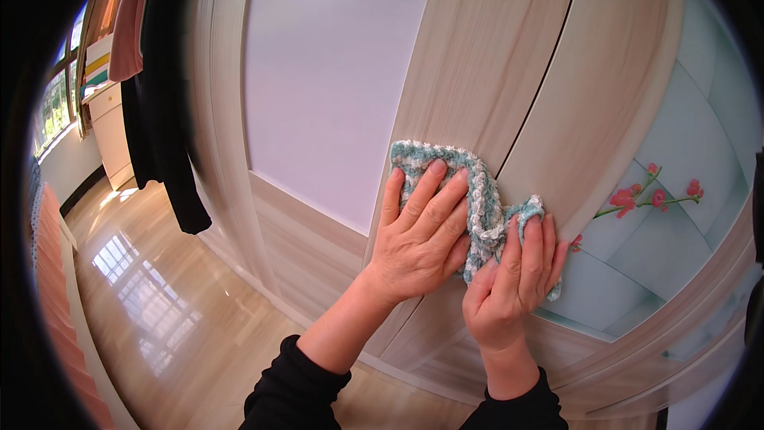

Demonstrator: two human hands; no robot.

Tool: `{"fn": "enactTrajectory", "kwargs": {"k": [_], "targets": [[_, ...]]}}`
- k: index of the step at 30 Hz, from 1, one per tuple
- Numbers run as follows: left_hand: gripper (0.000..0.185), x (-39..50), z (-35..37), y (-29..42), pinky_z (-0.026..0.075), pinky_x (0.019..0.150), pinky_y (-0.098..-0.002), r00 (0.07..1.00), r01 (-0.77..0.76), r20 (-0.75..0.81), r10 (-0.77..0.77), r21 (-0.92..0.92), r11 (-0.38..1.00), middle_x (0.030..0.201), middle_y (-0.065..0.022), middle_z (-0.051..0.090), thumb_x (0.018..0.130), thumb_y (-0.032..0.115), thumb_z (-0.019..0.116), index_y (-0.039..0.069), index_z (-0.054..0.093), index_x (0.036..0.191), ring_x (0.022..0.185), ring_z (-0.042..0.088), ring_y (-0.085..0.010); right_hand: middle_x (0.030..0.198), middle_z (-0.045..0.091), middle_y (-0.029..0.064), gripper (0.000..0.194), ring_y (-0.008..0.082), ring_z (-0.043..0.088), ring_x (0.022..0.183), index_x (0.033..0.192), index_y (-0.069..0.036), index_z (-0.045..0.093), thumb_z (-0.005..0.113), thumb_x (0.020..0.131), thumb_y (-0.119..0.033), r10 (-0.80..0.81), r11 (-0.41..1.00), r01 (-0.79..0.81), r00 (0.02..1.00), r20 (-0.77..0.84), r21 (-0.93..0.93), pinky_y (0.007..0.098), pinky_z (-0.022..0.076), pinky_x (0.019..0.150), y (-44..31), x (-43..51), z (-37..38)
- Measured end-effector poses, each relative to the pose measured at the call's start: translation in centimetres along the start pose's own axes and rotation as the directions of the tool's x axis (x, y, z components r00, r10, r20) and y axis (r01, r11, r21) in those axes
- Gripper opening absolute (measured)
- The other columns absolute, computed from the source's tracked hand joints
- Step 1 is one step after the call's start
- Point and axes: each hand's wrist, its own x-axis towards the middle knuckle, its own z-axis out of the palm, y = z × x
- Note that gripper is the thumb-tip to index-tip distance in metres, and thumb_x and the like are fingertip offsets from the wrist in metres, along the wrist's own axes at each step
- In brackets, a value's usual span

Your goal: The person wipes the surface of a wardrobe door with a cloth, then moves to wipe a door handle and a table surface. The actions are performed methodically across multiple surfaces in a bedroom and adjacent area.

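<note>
A green-and-white striped knitted cloth (488,203) lies against the wood-grain frame of a wardrobe door (477,71), with a bunched fold between my hands. My left hand (421,245) holds its left part flat to the door with fingers spread. The other end is gripped in my right hand (516,286), where a bit of cloth shows between the fingers. A dark vertical gap (546,77) between two doors runs down behind the cloth. To the right is a door panel (656,251) printed with red blossoms. A pale lilac panel (334,83) fills the door on the left.
Dark clothing (164,83) and a pink garment (128,24) hang at the left. Behind them stand a pale drawer cabinet (110,119) and a window (59,95). Pink pleated fabric (59,310) hangs at the lower left edge. The glossy floor (197,286) reflects window light.
</note>
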Motion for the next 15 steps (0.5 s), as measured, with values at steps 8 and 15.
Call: {"fn": "enactTrajectory", "kwargs": {"k": [8,15], "targets": [[0.032,-0.2,-0.1,-0.3,0.016,0.108,-0.0520,0.998,-0.040,0.039,0.040,-0.011,0.999,0.128,-0.0069,0.053,0.074,0.018,0.059,0.005,0.062,0.103,0.125,0.044,-0.0259,0.129,0.044,0.0180,0.037,0.0413,0.049,0.114,0.114,0.008,0.055,0.044,0.083,-0.009,0.034,0.999,-0.035,0.999,-0.026,-0.029,0.0530,0.0204,0.106,-0.7,-1.7,0.8],[0.034,-1.7,-0.2,-0.3,0.017,0.107,-0.0528,0.995,-0.044,0.089,0.046,-0.029,0.999,0.128,-0.0063,0.052,0.073,0.017,0.057,0.005,0.062,0.105,0.125,0.043,-0.0260,0.131,0.041,0.0159,0.039,0.0412,0.047,0.115,0.117,0.008,0.052,0.044,0.084,-0.012,0.067,0.996,-0.069,0.997,-0.041,-0.051,0.0541,0.0194,0.106,-1.5,-3.5,1.5]]}}
